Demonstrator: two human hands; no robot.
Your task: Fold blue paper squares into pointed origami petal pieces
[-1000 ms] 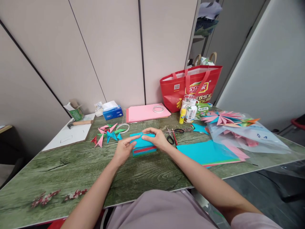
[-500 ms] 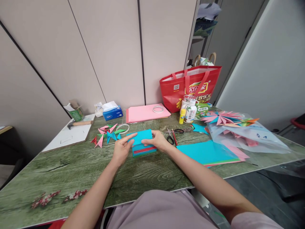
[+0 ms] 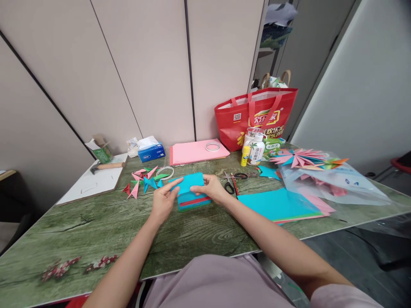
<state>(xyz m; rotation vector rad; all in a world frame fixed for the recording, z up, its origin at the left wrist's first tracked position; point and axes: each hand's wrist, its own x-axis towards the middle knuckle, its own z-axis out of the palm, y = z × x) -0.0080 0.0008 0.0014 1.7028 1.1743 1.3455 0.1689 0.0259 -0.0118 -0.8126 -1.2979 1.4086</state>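
Note:
A small folded blue paper (image 3: 190, 184), with red and green layers showing along its lower edge, is between my hands over the middle of the table. My left hand (image 3: 164, 200) grips its left side, index finger stretched over the top and thumb near the surface. On the right side, my right hand (image 3: 213, 188) pinches the paper, thumb on its face and fingers behind. Scissors (image 3: 230, 183) and a red pencil (image 3: 235, 186) lie just right of my right hand. Folded paper pieces (image 3: 149, 183) and a tape roll (image 3: 165, 173) lie beyond my left hand.
Coloured sheets (image 3: 279, 205) lie to the right, beside a plastic bag (image 3: 349, 179) with paper stars. At the back stand a red bag (image 3: 227, 128), bottle (image 3: 257, 149), glue stick (image 3: 245, 156), pink sheets (image 3: 192, 152) and tissue pack (image 3: 151, 152). A hammer (image 3: 109, 166) rests on a white board (image 3: 80, 188).

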